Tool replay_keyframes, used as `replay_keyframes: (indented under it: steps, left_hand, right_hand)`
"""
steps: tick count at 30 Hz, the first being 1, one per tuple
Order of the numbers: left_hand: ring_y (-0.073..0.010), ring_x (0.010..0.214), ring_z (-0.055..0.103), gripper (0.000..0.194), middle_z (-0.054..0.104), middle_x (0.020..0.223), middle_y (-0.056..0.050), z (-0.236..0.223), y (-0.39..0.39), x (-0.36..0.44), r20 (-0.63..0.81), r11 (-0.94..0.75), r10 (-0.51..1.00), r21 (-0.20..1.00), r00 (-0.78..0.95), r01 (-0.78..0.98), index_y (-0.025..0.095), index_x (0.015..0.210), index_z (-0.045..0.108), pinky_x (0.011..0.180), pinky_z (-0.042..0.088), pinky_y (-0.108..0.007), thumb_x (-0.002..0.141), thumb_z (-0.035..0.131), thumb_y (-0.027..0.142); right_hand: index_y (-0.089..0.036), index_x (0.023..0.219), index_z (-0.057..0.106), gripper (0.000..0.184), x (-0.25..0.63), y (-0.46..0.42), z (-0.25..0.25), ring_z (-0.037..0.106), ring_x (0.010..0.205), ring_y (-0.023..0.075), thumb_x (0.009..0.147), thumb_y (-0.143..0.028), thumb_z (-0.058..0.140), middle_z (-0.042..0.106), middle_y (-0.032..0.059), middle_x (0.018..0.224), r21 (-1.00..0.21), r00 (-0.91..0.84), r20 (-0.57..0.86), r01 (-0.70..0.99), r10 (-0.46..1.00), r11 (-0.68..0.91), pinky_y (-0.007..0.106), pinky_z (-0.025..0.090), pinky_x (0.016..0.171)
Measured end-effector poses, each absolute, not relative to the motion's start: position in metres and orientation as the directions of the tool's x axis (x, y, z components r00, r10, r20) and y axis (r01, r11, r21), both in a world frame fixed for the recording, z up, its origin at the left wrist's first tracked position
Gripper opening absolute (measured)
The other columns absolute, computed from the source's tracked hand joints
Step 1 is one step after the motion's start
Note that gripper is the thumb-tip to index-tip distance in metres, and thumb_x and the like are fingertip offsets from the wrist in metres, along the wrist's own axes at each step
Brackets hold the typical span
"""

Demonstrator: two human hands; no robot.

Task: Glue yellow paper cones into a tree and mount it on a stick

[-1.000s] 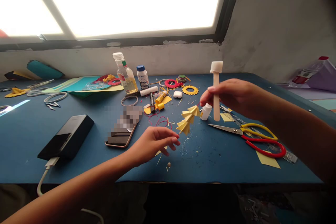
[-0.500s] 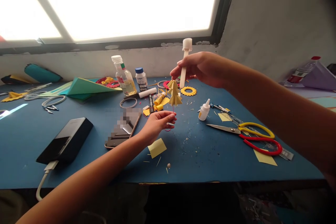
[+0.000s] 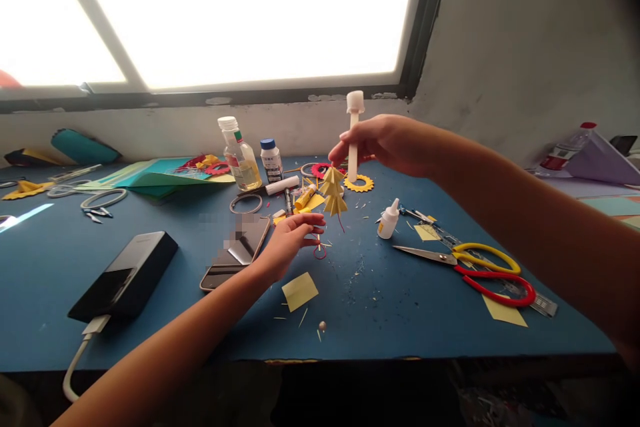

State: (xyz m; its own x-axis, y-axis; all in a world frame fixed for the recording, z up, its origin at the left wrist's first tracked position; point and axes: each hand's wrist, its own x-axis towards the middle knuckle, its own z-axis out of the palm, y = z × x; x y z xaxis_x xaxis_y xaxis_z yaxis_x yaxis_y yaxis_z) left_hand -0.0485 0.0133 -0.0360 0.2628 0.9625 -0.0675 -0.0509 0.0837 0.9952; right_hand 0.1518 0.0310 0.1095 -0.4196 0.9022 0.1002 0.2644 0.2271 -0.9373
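Observation:
A small yellow folded paper tree [image 3: 334, 191] hangs upright above the blue table [image 3: 150, 293], with a red thread running down from it. My right hand [image 3: 387, 142] is raised over it, closed on a white stick with a white cap [image 3: 353, 133], and seems to pinch the tree's top. My left hand [image 3: 290, 240] sits just below and left of the tree, fingers curled near the red thread's loop [image 3: 320, 252]; what it grips is too small to make out.
A white glue bottle [image 3: 389, 219] and yellow-and-red scissors [image 3: 475, 265] lie to the right. A phone [image 3: 235, 253], a black power bank [image 3: 125, 275], a glass bottle [image 3: 240, 155], paper scraps and coloured sheets [image 3: 160, 173] lie left and behind.
The paper tree went from tilted low over the table to upright. My right hand rose and moved left with the white stick; my left hand moved up under the tree.

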Motion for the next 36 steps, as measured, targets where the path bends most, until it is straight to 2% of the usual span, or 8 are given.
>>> replay_keyframes:
  steps: [6,10,13,20,27,31,36]
  left_hand:
    - [-0.0152,0.086,0.063,0.025,0.069,0.100,-0.007,-0.013,0.009,-0.056,0.261,-0.270,0.950,0.962,0.174,0.032,0.015,0.094,0.070,0.075,0.053,-0.026,0.078,0.065,0.034]
    - [-0.0173,0.095,0.062,0.018,0.070,0.099,-0.007,0.015,0.001,-0.056,0.398,-0.441,0.873,0.891,0.282,0.105,0.017,0.086,0.073,0.079,0.053,-0.027,0.078,0.068,0.032]
    - [-0.0169,0.091,0.063,0.014,0.069,0.099,-0.007,0.033,-0.001,-0.053,0.385,-0.457,0.838,0.883,0.387,0.110,0.018,0.082,0.075,0.078,0.054,-0.029,0.075,0.070,0.029]
    - [-0.0190,0.092,0.064,0.013,0.071,0.099,-0.007,0.052,0.007,-0.051,0.281,-0.411,0.797,0.901,0.534,0.140,0.020,0.081,0.077,0.078,0.053,-0.030,0.073,0.072,0.029]
    - [-0.0202,0.088,0.065,0.012,0.072,0.096,-0.008,0.052,0.005,-0.049,0.252,-0.393,0.812,0.903,0.526,0.173,0.020,0.075,0.076,0.075,0.051,-0.033,0.070,0.074,0.029]
    - [-0.0194,0.088,0.064,0.012,0.070,0.096,-0.008,0.047,0.003,-0.047,0.288,-0.431,0.791,0.889,0.540,0.156,0.020,0.078,0.076,0.074,0.052,-0.030,0.072,0.072,0.030]
    - [-0.0184,0.089,0.062,0.012,0.068,0.096,-0.008,0.044,0.002,-0.046,0.295,-0.437,0.793,0.885,0.534,0.161,0.018,0.076,0.074,0.073,0.051,-0.029,0.074,0.069,0.029]
  right_hand:
    - [-0.021,0.065,0.074,0.024,0.157,0.028,0.105,0.064,0.084,0.0223,0.077,-0.036,0.059,0.072,0.0088,0.085,-0.896,-0.564,0.001,0.366,0.826,0.250,0.035,0.050,0.079]
    - [-0.024,0.066,0.075,0.026,0.155,0.024,0.103,0.063,0.083,0.0214,0.078,-0.037,0.056,0.072,0.0063,0.085,-0.856,-0.614,-0.058,0.436,0.787,0.277,0.034,0.050,0.075]
    - [-0.025,0.063,0.074,0.026,0.153,0.021,0.105,0.062,0.081,0.0194,0.078,-0.035,0.054,0.072,0.0054,0.086,-0.836,-0.641,-0.074,0.457,0.764,0.302,0.031,0.050,0.071]
    - [-0.026,0.061,0.073,0.025,0.148,0.019,0.109,0.064,0.087,0.0209,0.077,-0.029,0.054,0.073,0.0035,0.084,-0.824,-0.673,-0.116,0.476,0.731,0.307,0.033,0.048,0.079]
    - [-0.024,0.057,0.070,0.020,0.147,0.015,0.106,0.065,0.083,0.0216,0.075,-0.029,0.062,0.072,0.0045,0.077,-0.863,-0.649,-0.112,0.439,0.752,0.250,0.033,0.049,0.078]
    - [-0.023,0.058,0.071,0.023,0.146,0.014,0.100,0.064,0.081,0.0217,0.077,-0.030,0.060,0.071,0.0060,0.077,-0.872,-0.640,-0.114,0.431,0.760,0.232,0.034,0.049,0.078]
    - [-0.022,0.064,0.074,0.027,0.153,0.012,0.097,0.062,0.081,0.0215,0.081,-0.034,0.057,0.071,0.0072,0.083,-0.862,-0.642,-0.088,0.432,0.762,0.265,0.034,0.048,0.077]
